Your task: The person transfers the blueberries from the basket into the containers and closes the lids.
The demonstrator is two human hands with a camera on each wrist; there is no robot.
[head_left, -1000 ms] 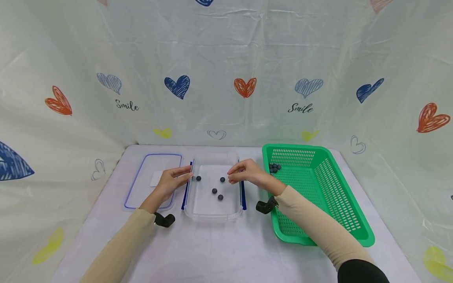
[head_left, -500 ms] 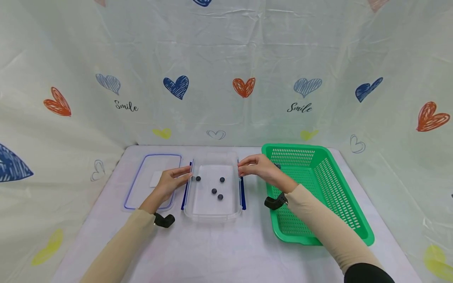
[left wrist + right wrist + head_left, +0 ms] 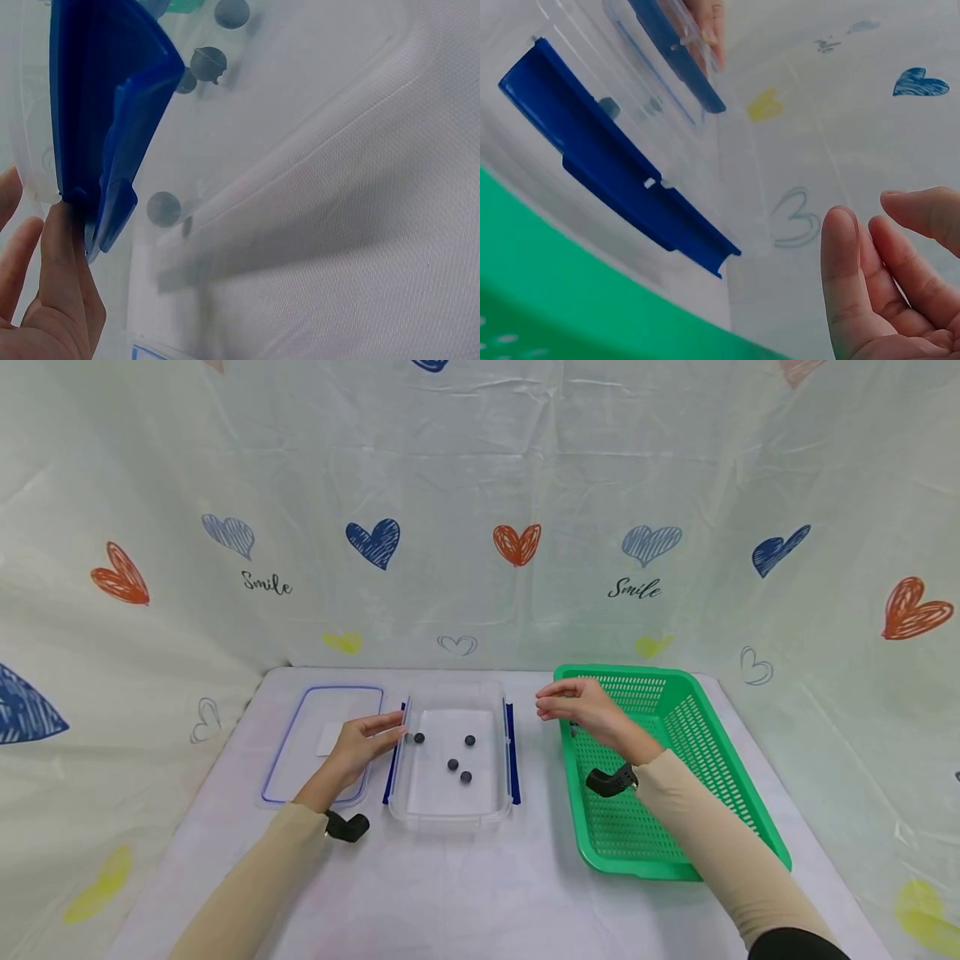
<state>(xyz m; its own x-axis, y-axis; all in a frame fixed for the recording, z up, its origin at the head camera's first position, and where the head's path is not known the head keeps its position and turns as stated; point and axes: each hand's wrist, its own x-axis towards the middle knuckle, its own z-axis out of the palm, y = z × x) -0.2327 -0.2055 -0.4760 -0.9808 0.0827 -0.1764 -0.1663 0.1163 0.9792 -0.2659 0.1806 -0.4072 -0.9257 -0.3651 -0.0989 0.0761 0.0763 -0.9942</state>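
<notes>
My left hand (image 3: pixel 362 746) rests at the left rim of a clear plastic container (image 3: pixel 450 818), fingers fairly straight. In the left wrist view its fingertips touch the end of the blue side latch (image 3: pixel 112 127), which hangs unfastened. Several dark blueberries (image 3: pixel 466 777) lie spread on the container's floor. Over the near-left wall of a green basket (image 3: pixel 615 852) hovers my right hand (image 3: pixel 585 706), with nothing between its loosely bent fingers (image 3: pixel 844 262). A few more blueberries in the basket's left corner are mostly hidden behind this hand.
A clear lid with a blue seal (image 3: pixel 281 752) lies flat left of the container, partly under the left forearm. Another blue latch (image 3: pixel 513 752) flanks the container's right side, close to the basket. A heart-printed curtain (image 3: pixel 457 593) hangs behind the table.
My right hand has moved right, from above the container to the basket's left edge. The left hand and the blueberries in the container have stayed in place.
</notes>
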